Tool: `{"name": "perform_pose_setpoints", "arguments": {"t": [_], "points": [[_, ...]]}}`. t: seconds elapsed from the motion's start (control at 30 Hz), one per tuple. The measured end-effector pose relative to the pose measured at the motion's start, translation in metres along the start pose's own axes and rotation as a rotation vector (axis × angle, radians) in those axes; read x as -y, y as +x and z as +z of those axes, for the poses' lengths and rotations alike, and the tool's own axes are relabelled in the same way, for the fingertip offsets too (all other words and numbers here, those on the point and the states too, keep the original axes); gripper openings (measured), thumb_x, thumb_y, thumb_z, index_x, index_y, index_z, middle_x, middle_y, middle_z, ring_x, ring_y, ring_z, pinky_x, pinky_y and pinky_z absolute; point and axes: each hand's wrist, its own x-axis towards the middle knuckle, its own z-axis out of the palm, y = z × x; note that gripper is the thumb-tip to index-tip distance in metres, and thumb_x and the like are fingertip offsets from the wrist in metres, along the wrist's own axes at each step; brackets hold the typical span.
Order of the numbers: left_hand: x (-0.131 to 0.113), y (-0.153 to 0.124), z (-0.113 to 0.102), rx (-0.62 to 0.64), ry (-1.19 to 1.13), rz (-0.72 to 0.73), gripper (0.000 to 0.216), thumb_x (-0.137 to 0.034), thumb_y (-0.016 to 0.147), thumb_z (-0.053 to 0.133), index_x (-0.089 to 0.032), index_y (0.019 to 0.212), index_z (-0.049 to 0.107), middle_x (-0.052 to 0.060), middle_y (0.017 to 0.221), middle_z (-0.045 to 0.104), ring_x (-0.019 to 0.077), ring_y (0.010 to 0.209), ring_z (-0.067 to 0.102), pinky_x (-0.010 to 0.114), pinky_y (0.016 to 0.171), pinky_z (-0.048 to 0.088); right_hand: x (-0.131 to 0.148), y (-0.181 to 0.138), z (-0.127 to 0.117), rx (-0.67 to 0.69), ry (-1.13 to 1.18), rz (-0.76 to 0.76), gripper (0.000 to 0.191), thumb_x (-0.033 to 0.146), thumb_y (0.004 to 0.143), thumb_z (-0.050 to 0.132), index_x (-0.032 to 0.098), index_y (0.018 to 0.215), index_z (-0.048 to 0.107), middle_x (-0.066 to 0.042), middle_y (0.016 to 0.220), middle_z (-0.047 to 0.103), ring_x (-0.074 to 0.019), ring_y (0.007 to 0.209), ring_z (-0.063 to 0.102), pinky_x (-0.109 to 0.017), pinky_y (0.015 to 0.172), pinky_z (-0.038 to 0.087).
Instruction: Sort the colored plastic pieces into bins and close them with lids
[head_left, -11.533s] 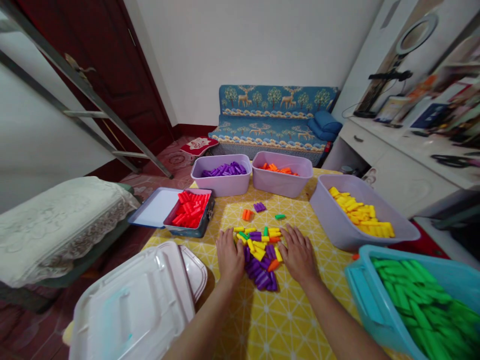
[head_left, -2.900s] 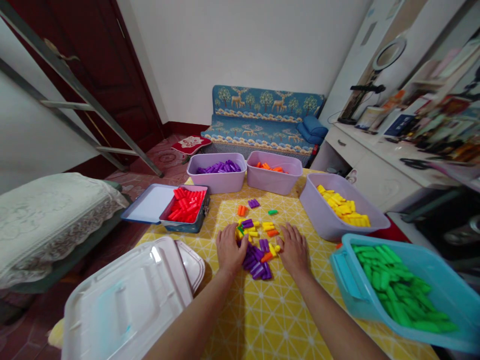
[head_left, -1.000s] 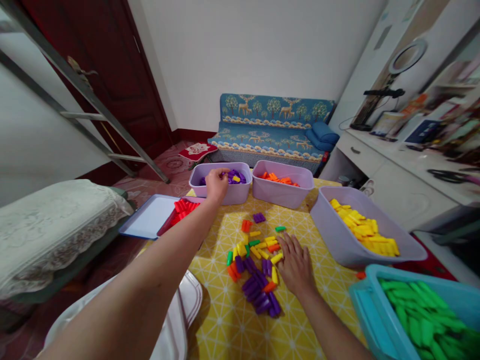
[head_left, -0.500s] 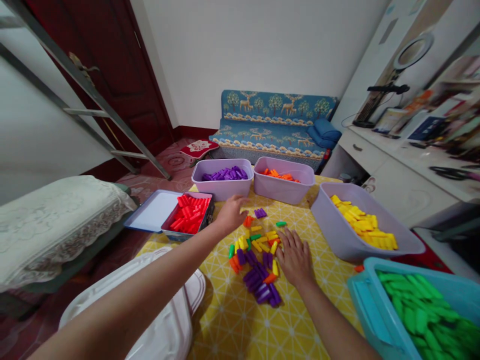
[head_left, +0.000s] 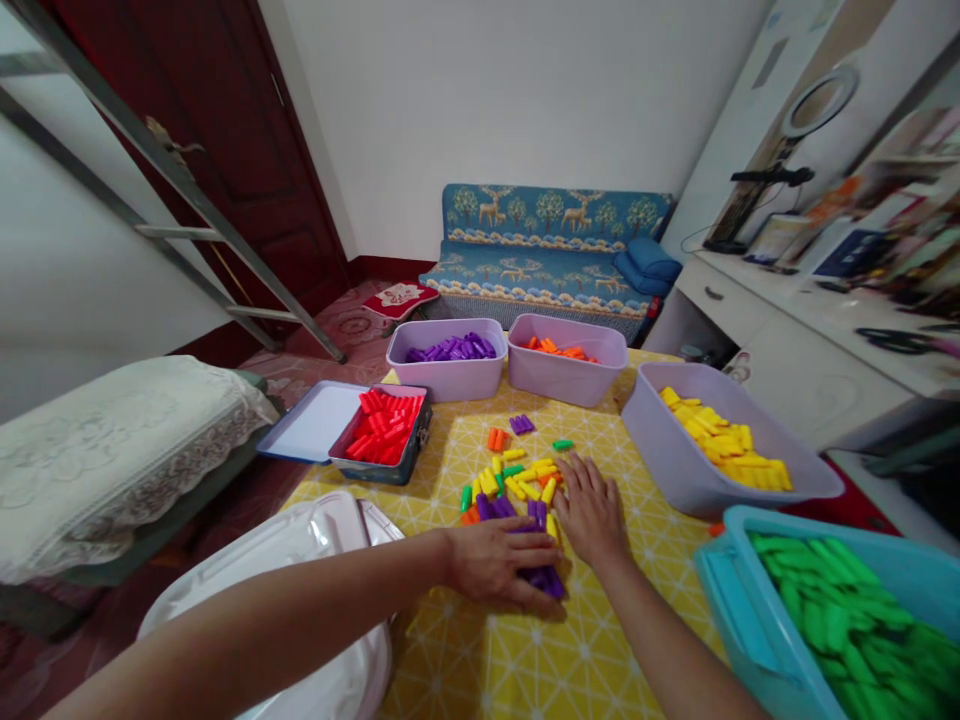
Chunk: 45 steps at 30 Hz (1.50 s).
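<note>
A mixed pile of small tube-shaped plastic pieces lies on the yellow patterned tablecloth (head_left: 465, 640). My left hand (head_left: 499, 565), fingers stretched out, rests flat over the purple pieces (head_left: 553, 582) at the near side of the pile, hiding many of them. On the pile's right side my right hand (head_left: 594, 510) lies palm down with fingers apart, its fingertips close to yellow pieces (head_left: 536, 472). Farther back sit a small orange group (head_left: 497, 439), a purple row (head_left: 522, 425) and a single green piece (head_left: 562, 444).
Lilac bins hold purple (head_left: 446, 380), orange (head_left: 562, 378) and yellow pieces (head_left: 660, 460). A turquoise bin (head_left: 750, 600) of green pieces stands at right. Red pieces fill an open-lidded box (head_left: 382, 474) at left. White lids (head_left: 300, 560) lie under my left forearm.
My left hand has come back toward me from above the orange pieces and now lies over the purple ones. The orange pieces sit farther from the pile. My right hand has hardly moved.
</note>
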Motion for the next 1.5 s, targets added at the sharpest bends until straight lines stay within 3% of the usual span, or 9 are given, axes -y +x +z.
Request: {"name": "perform_pose_setpoints", "arguments": {"t": [0.13, 0.27, 0.5, 0.6, 0.7, 0.87, 1.1, 1.33, 1.5], "points": [[0.029, 0.012, 0.000, -0.066, 0.189, 0.050, 0.036, -0.018, 0.094, 0.055, -0.039, 0.121, 0.067, 0.006, 0.144, 0.057, 0.0218, 0.135, 0.052, 0.042, 0.119, 0.033, -0.002, 0.000, 0.002, -0.015, -0.009, -0.016, 0.048, 0.030, 0.096, 0.040, 0.023, 0.143, 0.051, -0.009, 0.155, 0.044, -0.0286, 0.145, 0.033, -0.051, 0.112, 0.029], [0.058, 0.021, -0.011, -0.071, 0.257, -0.167, 0.031, -0.019, 0.096, 0.051, -0.032, 0.119, 0.068, 0.007, 0.146, 0.054, 0.0227, 0.141, 0.043, 0.044, 0.121, 0.027, -0.002, 0.000, 0.005, -0.027, -0.019, -0.016, 0.047, 0.031, 0.098, 0.038, 0.021, 0.142, 0.050, -0.009, 0.156, 0.043, -0.0285, 0.144, 0.033, -0.051, 0.113, 0.027], [0.069, 0.031, -0.017, -0.425, 0.279, -0.861, 0.035, -0.023, 0.090, 0.059, -0.030, 0.123, 0.065, 0.009, 0.148, 0.050, 0.0285, 0.141, 0.041, 0.053, 0.118, 0.028, -0.001, 0.000, 0.004, -0.018, -0.008, -0.004, 0.047, 0.037, 0.099, 0.040, 0.019, 0.141, 0.052, -0.010, 0.155, 0.044, -0.0290, 0.144, 0.034, -0.051, 0.113, 0.027], [0.053, 0.025, -0.001, -0.639, 0.328, -1.289, 0.040, -0.027, 0.088, 0.059, -0.024, 0.128, 0.061, 0.016, 0.151, 0.046, 0.0365, 0.144, 0.035, 0.062, 0.116, 0.026, -0.001, 0.000, 0.003, -0.018, 0.002, 0.001, 0.047, 0.036, 0.099, 0.042, 0.019, 0.142, 0.051, -0.010, 0.154, 0.045, -0.0291, 0.144, 0.034, -0.051, 0.113, 0.027], [0.036, 0.016, 0.026, -0.748, 0.296, -1.503, 0.047, -0.033, 0.090, 0.057, -0.016, 0.134, 0.055, 0.023, 0.152, 0.043, 0.0417, 0.143, 0.034, 0.065, 0.112, 0.029, -0.001, -0.001, 0.002, -0.024, 0.012, 0.004, 0.047, 0.035, 0.099, 0.043, 0.019, 0.142, 0.051, -0.010, 0.154, 0.045, -0.0294, 0.144, 0.034, -0.051, 0.113, 0.027], [0.035, 0.012, 0.058, -0.865, 0.268, -1.411, 0.050, -0.037, 0.093, 0.052, -0.009, 0.134, 0.054, 0.026, 0.152, 0.041, 0.0390, 0.143, 0.036, 0.059, 0.116, 0.028, -0.002, -0.002, 0.004, -0.055, 0.043, 0.000, 0.046, 0.034, 0.098, 0.044, 0.017, 0.140, 0.053, -0.011, 0.153, 0.047, -0.0305, 0.142, 0.036, -0.051, 0.112, 0.028], [0.059, 0.029, 0.053, -0.960, 0.015, -1.072, 0.048, -0.036, 0.093, 0.051, -0.018, 0.137, 0.053, 0.015, 0.141, 0.056, 0.0277, 0.135, 0.049, 0.046, 0.114, 0.039, -0.007, -0.002, 0.014, -0.132, 0.133, -0.010, 0.047, 0.034, 0.096, 0.046, 0.013, 0.138, 0.052, -0.016, 0.148, 0.051, -0.0325, 0.140, 0.040, -0.052, 0.110, 0.031], [0.060, 0.030, 0.054, -0.974, 0.021, -1.050, 0.041, -0.033, 0.091, 0.054, -0.017, 0.128, 0.060, 0.015, 0.137, 0.059, 0.0292, 0.129, 0.053, 0.049, 0.111, 0.042, -0.027, 0.009, 0.024, -0.193, 0.377, 0.079, 0.042, 0.028, 0.096, 0.039, 0.017, 0.132, 0.057, -0.014, 0.126, 0.066, -0.0259, 0.116, 0.059, -0.042, 0.101, 0.044], [0.060, 0.030, 0.054, -0.955, 0.056, -1.060, 0.035, -0.030, 0.088, 0.059, -0.020, 0.120, 0.066, 0.014, 0.135, 0.060, 0.0292, 0.126, 0.055, 0.049, 0.108, 0.043, -0.036, 0.050, 0.020, -0.200, 0.551, 0.242, 0.054, 0.010, 0.081, 0.044, 0.023, 0.130, 0.061, -0.011, 0.124, 0.063, -0.0236, 0.110, 0.061, -0.036, 0.093, 0.048]]}}
